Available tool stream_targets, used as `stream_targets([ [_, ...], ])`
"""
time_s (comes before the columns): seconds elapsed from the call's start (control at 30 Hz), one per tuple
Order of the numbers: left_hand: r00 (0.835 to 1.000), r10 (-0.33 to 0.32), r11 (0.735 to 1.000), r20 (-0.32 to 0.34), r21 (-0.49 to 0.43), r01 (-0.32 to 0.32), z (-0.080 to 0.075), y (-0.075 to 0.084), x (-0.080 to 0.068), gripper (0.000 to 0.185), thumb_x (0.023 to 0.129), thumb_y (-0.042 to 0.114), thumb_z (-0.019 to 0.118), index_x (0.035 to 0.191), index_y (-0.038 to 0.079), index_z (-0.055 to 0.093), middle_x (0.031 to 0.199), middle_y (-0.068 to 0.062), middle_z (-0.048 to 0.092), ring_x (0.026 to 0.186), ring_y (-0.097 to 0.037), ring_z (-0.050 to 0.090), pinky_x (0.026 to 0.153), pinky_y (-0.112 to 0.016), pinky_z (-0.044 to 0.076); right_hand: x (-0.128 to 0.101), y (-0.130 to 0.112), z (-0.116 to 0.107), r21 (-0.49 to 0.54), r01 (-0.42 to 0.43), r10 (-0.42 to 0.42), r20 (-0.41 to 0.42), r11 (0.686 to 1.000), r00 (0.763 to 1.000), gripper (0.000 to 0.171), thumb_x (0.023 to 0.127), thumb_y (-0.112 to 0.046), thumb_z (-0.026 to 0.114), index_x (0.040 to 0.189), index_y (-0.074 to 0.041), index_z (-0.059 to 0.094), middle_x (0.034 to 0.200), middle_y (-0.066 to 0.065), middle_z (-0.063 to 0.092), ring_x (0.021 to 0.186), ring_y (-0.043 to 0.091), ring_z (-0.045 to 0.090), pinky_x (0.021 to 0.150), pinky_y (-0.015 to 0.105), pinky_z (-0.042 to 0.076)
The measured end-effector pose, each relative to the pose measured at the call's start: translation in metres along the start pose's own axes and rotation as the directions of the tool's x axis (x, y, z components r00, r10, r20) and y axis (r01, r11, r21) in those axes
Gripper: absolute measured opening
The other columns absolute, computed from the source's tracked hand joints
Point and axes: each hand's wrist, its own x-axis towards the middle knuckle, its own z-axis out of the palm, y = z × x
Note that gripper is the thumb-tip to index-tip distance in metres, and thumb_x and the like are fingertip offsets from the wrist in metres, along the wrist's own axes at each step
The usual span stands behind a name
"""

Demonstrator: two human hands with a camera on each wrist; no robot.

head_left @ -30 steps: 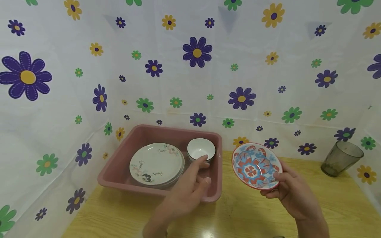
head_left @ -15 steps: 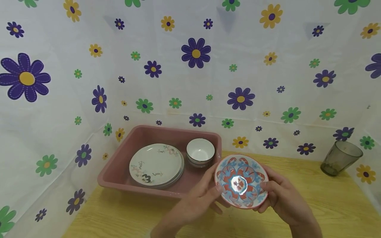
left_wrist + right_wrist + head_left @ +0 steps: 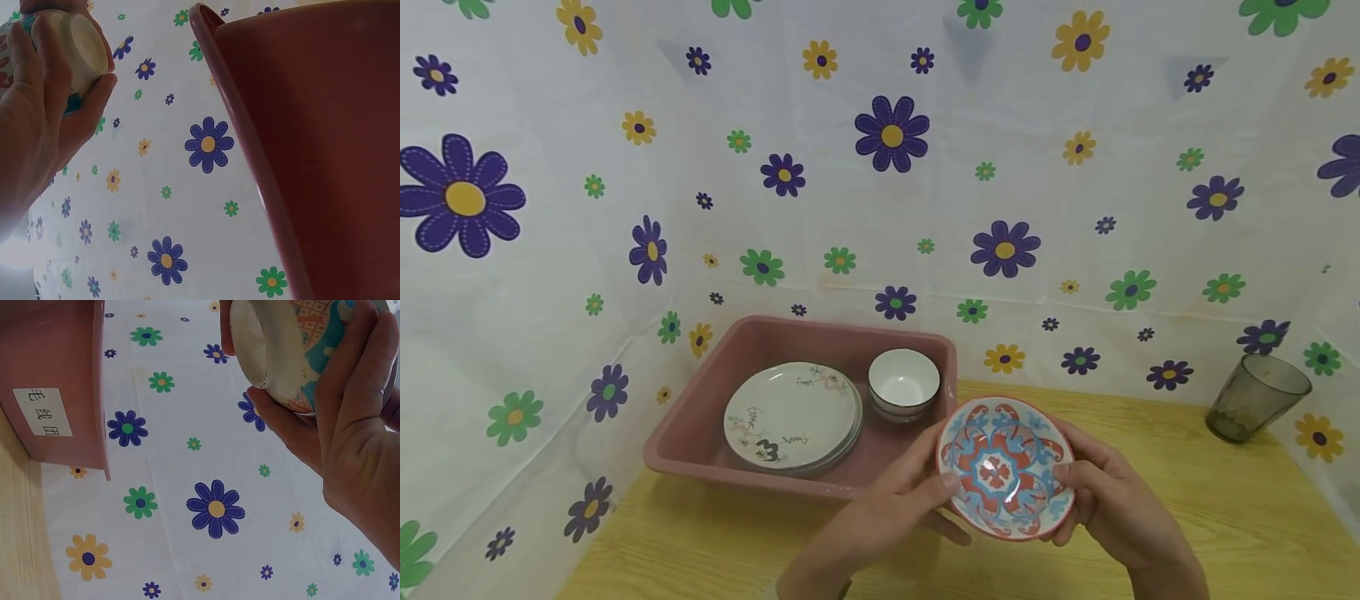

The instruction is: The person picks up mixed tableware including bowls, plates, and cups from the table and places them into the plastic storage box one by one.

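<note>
Between both hands is a bowl (image 3: 996,467) with a red and blue pattern, its inside tipped toward the head camera. My left hand (image 3: 891,508) grips its left side, thumb over the rim and fingers beneath. On the other side my right hand (image 3: 1116,500) holds the rim the same way, thumb inside. The left wrist view shows the bowl's pale foot (image 3: 87,44) beside the left fingers. From the right wrist, the patterned underside of the bowl (image 3: 281,350) shows above the right hand (image 3: 362,444). The bowl is held above the table, right of a pink basin (image 3: 745,479).
Inside the basin lie a stack of floral plates (image 3: 797,412) and a stack of small white bowls (image 3: 904,379). A grey glass tumbler (image 3: 1258,398) leans at the table's right. A flowered sheet (image 3: 820,208) hangs behind the wooden table (image 3: 700,550).
The right hand has brought the patterned bowl left and nearer. My left hand has left the basin's small bowls and taken the patterned bowl's left side.
</note>
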Motion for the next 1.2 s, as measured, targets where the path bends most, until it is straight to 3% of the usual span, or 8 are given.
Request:
stream_targets([
  [0.33, 1.0, -0.002, 0.999, 0.005, -0.038, 0.002, -0.002, 0.002, -0.001, 0.059, 0.105, 0.009, 0.045, 0.156, 0.026, 0.021, 0.14, -0.023, 0.048, 0.101, -0.024, 0.067, 0.085, -0.042, 0.058, 0.001, 0.001, -0.001, 0.028, 0.015, -0.016, 0.033, 1.0, 0.999, 0.059, 0.102, 0.006, 0.019, 0.151, -0.018, 0.043, 0.122, 0.015, 0.065, 0.079, 0.023, 0.074, 0.068, 0.031, 0.06],
  [0.63, 1.0, 0.002, 0.999, -0.018, -0.038, -0.003, -0.005, 0.002, -0.001, 0.059, 0.103, 0.008, 0.048, 0.156, 0.024, 0.025, 0.142, -0.023, 0.047, 0.105, -0.025, 0.066, 0.086, -0.042, 0.058, 0.003, 0.003, 0.001, -0.028, 0.02, -0.02, -0.004, 0.999, 1.0, 0.057, 0.104, 0.003, 0.021, 0.15, -0.021, 0.043, 0.118, 0.013, 0.067, 0.075, 0.02, 0.073, 0.066, 0.029, 0.06],
  [0.77, 0.998, 0.008, 0.999, -0.057, -0.032, -0.01, -0.006, 0.002, 0.0, 0.06, 0.102, 0.006, 0.05, 0.156, 0.021, 0.026, 0.144, -0.021, 0.046, 0.107, -0.027, 0.065, 0.085, -0.044, 0.058, 0.004, 0.004, 0.004, -0.088, 0.017, -0.02, -0.038, 0.996, 0.999, 0.054, 0.106, 0.001, 0.023, 0.151, -0.023, 0.043, 0.123, 0.01, 0.065, 0.079, 0.021, 0.072, 0.066, 0.03, 0.061],
  [1.0, 0.993, 0.003, 1.0, -0.118, -0.014, -0.005, -0.014, 0.004, 0.002, 0.062, 0.102, 0.006, 0.051, 0.157, 0.02, 0.026, 0.143, -0.022, 0.047, 0.108, -0.027, 0.064, 0.087, -0.042, 0.057, 0.007, 0.003, 0.008, -0.242, 0.015, -0.041, -0.1, 0.97, 0.994, 0.051, 0.106, -0.002, 0.03, 0.155, -0.016, 0.033, 0.135, 0.01, 0.055, 0.088, 0.025, 0.07, 0.07, 0.038, 0.061],
  [1.1, 0.983, -0.016, 0.999, -0.181, 0.043, 0.024, -0.02, 0.006, 0.002, 0.061, 0.103, 0.011, 0.051, 0.157, 0.019, 0.025, 0.149, -0.013, 0.044, 0.122, -0.024, 0.057, 0.097, -0.04, 0.052, 0.009, 0.003, 0.009, -0.256, 0.016, -0.042, -0.094, 0.967, 0.995, 0.052, 0.106, -0.002, 0.03, 0.156, -0.013, 0.03, 0.138, 0.011, 0.051, 0.09, 0.024, 0.07, 0.071, 0.038, 0.061],
  [1.2, 0.969, -0.032, 0.992, -0.246, 0.108, 0.061, -0.027, 0.008, 0.002, 0.061, 0.103, 0.016, 0.052, 0.158, 0.018, 0.023, 0.156, -0.002, 0.036, 0.138, -0.018, 0.04, 0.11, -0.034, 0.04, 0.01, 0.003, 0.011, -0.268, 0.016, -0.041, -0.091, 0.963, 0.995, 0.052, 0.106, -0.002, 0.031, 0.157, -0.011, 0.027, 0.143, 0.01, 0.047, 0.089, 0.024, 0.071, 0.072, 0.038, 0.061],
])
